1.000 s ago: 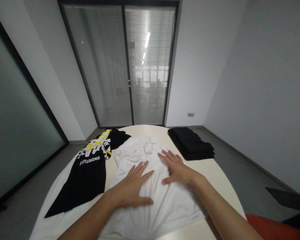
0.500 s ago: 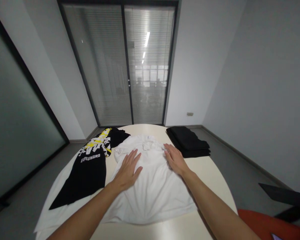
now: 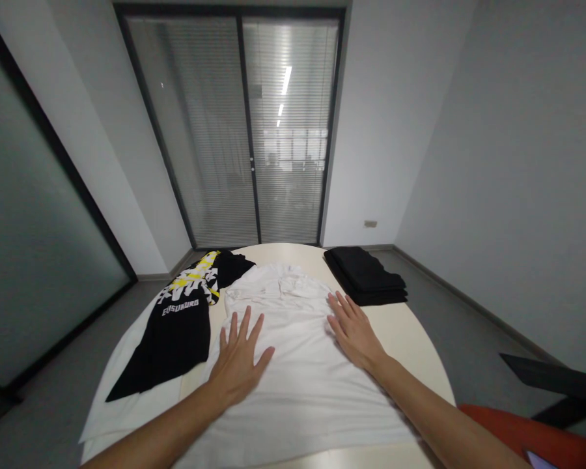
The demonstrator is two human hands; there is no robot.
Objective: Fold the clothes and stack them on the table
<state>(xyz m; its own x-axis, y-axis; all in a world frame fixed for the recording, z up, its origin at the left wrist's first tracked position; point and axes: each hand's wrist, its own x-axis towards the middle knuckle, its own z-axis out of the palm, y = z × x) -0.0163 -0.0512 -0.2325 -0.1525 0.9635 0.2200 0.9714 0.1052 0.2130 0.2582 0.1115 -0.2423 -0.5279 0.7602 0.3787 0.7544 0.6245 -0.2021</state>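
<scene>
A white shirt (image 3: 303, 378) lies spread over the middle of the table, its upper end bunched in small folds and its lower edge near me. On the shirt's left side rests my left hand (image 3: 239, 365), flat with the fingers spread. My right hand (image 3: 355, 332) lies palm down on the right edge of the shirt, fingers stretched out and slightly apart. Neither hand grips the cloth. Left of the shirt is a black garment (image 3: 180, 339) with white lettering and a yellow and white pattern, lying on another white cloth (image 3: 127, 417).
A stack of folded black garments (image 3: 366, 277) sits at the table's far right. The pale rounded table (image 3: 410, 345) ends near a red chair (image 3: 512, 430) at lower right. Glass doors with blinds (image 3: 293, 163) stand beyond.
My left hand has slid toward me with its fingers spreading, and my right hand has shifted outward and a little nearer. The shirt's lower part now reaches wider and closer to me, with fewer wrinkles.
</scene>
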